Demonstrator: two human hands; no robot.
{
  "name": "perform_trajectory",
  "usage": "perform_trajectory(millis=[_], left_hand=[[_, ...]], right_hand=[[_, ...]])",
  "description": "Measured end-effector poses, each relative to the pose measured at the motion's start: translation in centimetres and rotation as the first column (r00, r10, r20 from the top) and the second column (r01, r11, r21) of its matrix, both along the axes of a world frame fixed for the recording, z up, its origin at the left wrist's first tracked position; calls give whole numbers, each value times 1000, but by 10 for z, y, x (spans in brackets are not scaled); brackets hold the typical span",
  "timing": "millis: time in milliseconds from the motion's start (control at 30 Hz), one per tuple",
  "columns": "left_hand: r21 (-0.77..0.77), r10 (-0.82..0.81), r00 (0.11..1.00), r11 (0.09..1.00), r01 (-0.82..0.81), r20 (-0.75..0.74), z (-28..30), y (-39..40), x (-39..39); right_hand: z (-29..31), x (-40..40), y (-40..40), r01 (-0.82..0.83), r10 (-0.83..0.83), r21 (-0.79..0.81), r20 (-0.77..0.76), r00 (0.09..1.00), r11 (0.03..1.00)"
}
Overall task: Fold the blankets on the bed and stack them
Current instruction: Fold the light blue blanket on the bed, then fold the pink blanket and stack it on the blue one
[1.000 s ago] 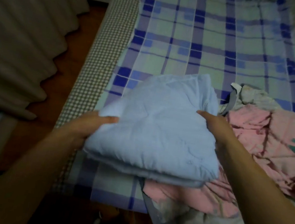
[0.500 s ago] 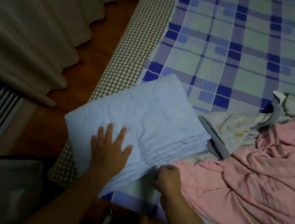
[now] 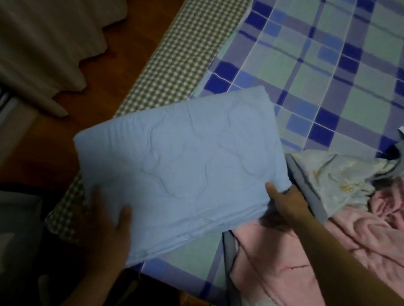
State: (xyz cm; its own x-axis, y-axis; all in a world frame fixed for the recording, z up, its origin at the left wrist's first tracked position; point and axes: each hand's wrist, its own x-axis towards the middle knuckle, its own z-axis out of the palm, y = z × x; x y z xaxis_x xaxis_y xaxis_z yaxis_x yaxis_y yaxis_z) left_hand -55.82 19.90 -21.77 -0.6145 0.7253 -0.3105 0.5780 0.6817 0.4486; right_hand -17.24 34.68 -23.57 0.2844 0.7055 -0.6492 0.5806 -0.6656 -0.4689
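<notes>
Change: half a second ago the left hand [image 3: 111, 220] lay flat with spread fingers on top of the blue blanket [image 3: 180, 168] and the right hand [image 3: 286, 199] was bunched at its near edge; now both hands have gone to opposite sides and grip it by the edges, and the blanket sits turned on the corner
Left hand: at the near-left corner, thumb on top, the other fingers hidden beneath, so it looks to be pinching the edge
Right hand: at the right edge, thumb on top, fingers tucked under the layers, pinching the fold
Blue blanket: folded to a thick rectangle, lying on the near-left corner of the bed [image 3: 183, 54], its left corner overhanging the checked edge above the floor [image 3: 135, 26]; its right edge just beside the pink blanket [image 3: 327, 235]
Meaning for the task: the first blanket looks folded and is being squared or shifted into its stacking place; I judge the task partly done, since the pink one is not yet folded
Pink blanket: crumpled in a heap on the right of the bed, grey border showing, the right forearm crossing over it
Count, blankets folded: one
Count, blankets unfolded: one seen
Count, hands: two, both on the blue blanket
Count, curtain [image 3: 41, 13]: one, at the left, well apart
</notes>
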Motion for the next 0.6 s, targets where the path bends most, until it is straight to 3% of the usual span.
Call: perform_trajectory(millis=[67,133,200,233,333,367,467,533,600], left_hand=[[-68,295,875,954,-292,383,4,10,-10],[-168,371,709,925,-341,600,19,21,-15],[-289,463,513,877,-385,723,28,25,-22],[-306,468,484,874,-378,739,33,25,-21],[-285,347,212,918,-274,914,29,13,-57],[-261,330,186,912,-318,926,45,21,-57],[-232,307,280,934,-272,909,95,53,-24],[-126,199,255,952,-278,946,108,61,-16],[-33,115,328,969,-245,937,99,69,2]], right_hand=[[9,-7,13,110,-112,-23,-117,987,994],[17,-9,25,172,-190,-98,-212,959,980],[21,-7,33,212,-243,-156,-226,943,965],[27,-7,36,232,-265,-160,-240,934,960],[61,-11,49,281,-300,-104,-350,888,954],[79,-13,56,267,-256,-31,-405,878,963],[140,-19,90,139,-16,247,-443,897,959],[165,-15,127,159,4,372,-401,916,914],[175,-7,165,195,-27,440,-359,933,877]])
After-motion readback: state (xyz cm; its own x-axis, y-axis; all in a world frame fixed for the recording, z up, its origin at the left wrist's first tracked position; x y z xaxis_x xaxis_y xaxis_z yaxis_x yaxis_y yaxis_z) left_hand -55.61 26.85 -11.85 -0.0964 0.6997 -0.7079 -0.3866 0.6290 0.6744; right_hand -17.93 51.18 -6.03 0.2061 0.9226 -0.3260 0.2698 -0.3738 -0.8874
